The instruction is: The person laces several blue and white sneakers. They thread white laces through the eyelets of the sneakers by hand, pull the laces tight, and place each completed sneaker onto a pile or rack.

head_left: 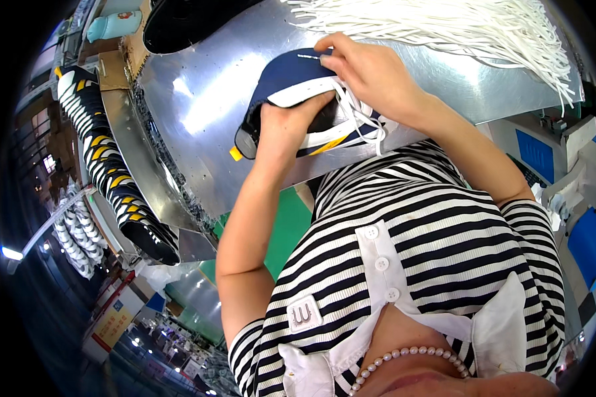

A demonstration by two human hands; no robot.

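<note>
A navy shoe with white panels, yellow accents and a yellow heel tab lies sideways on the metal tabletop, close to my body. My left hand grips it at the opening, with the thumb reaching inside. Over the shoe's far side, my right hand has thumb and forefinger closed in a pinch at the navy edge, by a thin white mark. I cannot make out what, if anything, sits between those fingertips. A white shoelace hangs in loose loops across the front, partly hidden under my right hand.
A thick bundle of white laces spreads over the far right of the metal table. A black object rests at its far left. Beyond the left edge, several navy, white and yellow shoes stand in a long packed row.
</note>
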